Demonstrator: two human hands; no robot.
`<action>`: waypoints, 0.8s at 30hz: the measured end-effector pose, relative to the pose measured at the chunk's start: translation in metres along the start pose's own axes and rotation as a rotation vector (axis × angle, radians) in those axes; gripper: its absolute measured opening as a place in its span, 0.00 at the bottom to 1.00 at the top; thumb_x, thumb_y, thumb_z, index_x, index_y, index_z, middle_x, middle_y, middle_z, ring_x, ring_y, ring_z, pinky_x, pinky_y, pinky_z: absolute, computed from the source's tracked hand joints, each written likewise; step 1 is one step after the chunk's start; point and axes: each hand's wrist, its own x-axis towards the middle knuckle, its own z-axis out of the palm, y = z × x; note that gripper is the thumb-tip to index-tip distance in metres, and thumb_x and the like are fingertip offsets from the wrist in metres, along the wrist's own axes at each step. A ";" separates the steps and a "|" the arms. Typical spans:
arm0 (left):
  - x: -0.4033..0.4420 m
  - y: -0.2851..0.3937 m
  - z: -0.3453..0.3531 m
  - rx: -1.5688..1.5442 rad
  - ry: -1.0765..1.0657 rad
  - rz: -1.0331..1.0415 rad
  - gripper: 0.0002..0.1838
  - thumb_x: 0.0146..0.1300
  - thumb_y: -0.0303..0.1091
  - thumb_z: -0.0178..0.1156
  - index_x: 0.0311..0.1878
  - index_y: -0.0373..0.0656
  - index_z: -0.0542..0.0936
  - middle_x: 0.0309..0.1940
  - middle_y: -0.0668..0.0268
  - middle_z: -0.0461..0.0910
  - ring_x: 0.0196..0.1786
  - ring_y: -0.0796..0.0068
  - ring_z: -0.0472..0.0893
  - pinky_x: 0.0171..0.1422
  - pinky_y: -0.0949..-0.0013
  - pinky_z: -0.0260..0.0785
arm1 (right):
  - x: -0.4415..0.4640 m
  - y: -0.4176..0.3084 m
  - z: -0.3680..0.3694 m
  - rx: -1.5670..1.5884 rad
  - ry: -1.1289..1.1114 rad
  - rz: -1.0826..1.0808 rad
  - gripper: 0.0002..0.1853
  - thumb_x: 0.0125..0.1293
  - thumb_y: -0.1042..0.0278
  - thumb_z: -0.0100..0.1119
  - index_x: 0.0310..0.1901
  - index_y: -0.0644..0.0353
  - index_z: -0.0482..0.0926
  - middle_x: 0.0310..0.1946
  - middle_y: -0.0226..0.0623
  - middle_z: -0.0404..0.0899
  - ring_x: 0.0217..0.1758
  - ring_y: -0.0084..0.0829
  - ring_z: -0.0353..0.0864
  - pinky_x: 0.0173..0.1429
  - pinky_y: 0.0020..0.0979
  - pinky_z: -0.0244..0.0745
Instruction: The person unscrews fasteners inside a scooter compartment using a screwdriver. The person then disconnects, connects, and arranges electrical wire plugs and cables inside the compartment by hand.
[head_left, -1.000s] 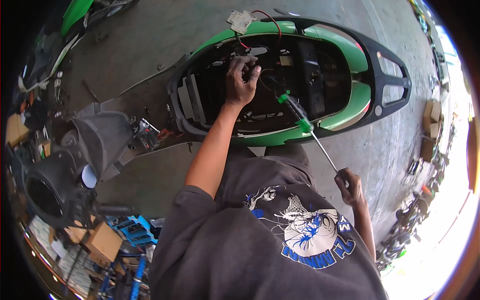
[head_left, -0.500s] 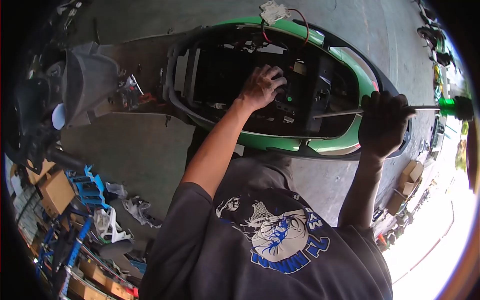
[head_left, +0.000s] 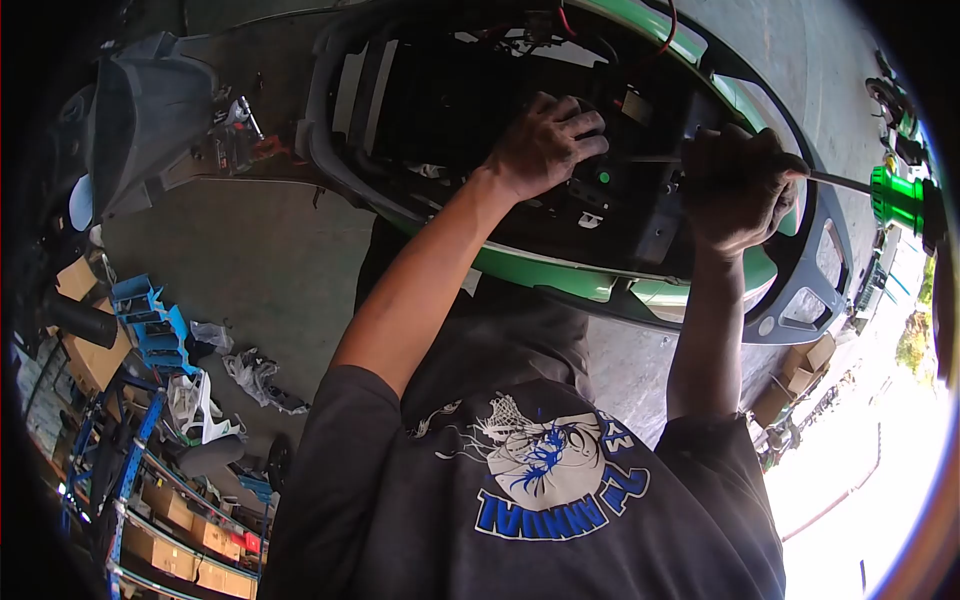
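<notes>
A scooter body (head_left: pixel 600 288) with green side panels and a dark open frame lies in front of me. My left hand (head_left: pixel 550 145) is over its opening, fingers curled down; whatever they hold is hidden. My right hand (head_left: pixel 740 190) is wrapped round a long thin metal rod (head_left: pixel 840 182) above the rear of the frame. The rod's right end meets a bright green ribbed piece (head_left: pixel 898 199), and its dim left end points towards my left fingers. Below my left hand is a small green dot (head_left: pixel 604 178) on a dark part.
A red wire (head_left: pixel 670 30) loops over the far panel. Small tools (head_left: pixel 240 125) lie on the footboard to the left. A blue plastic part (head_left: pixel 150 318), plastic wrapping (head_left: pixel 262 380) and a shelf rack with cardboard boxes (head_left: pixel 165 503) are at lower left.
My right hand has moved left and up along the rod, closer to my left hand. My left hand has shifted slightly right. The view has tilted, so the scooter appears higher and larger.
</notes>
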 end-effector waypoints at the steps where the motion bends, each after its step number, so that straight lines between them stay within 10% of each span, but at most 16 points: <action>1: 0.001 0.000 0.000 0.007 0.011 0.008 0.18 0.45 0.30 0.68 0.43 0.55 0.84 0.52 0.76 0.77 0.55 0.68 0.74 0.59 0.60 0.66 | 0.000 0.000 -0.001 0.000 0.004 -0.001 0.27 0.73 0.41 0.49 0.24 0.55 0.64 0.17 0.26 0.56 0.18 0.24 0.54 0.24 0.29 0.52; 20: -0.001 0.001 0.002 -0.007 0.085 -0.073 0.18 0.46 0.29 0.66 0.44 0.55 0.85 0.54 0.70 0.74 0.58 0.61 0.71 0.59 0.60 0.70 | 0.006 0.005 -0.001 -0.290 0.060 -0.102 0.27 0.76 0.41 0.40 0.27 0.56 0.64 0.17 0.26 0.56 0.17 0.19 0.53 0.23 0.26 0.55; 24: 0.002 0.010 -0.001 0.083 -0.030 -0.084 0.17 0.49 0.27 0.61 0.45 0.52 0.85 0.58 0.67 0.74 0.60 0.56 0.70 0.63 0.57 0.70 | 0.018 0.009 -0.018 -0.506 0.096 -0.245 0.19 0.75 0.56 0.51 0.28 0.60 0.69 0.17 0.29 0.67 0.17 0.23 0.66 0.24 0.29 0.64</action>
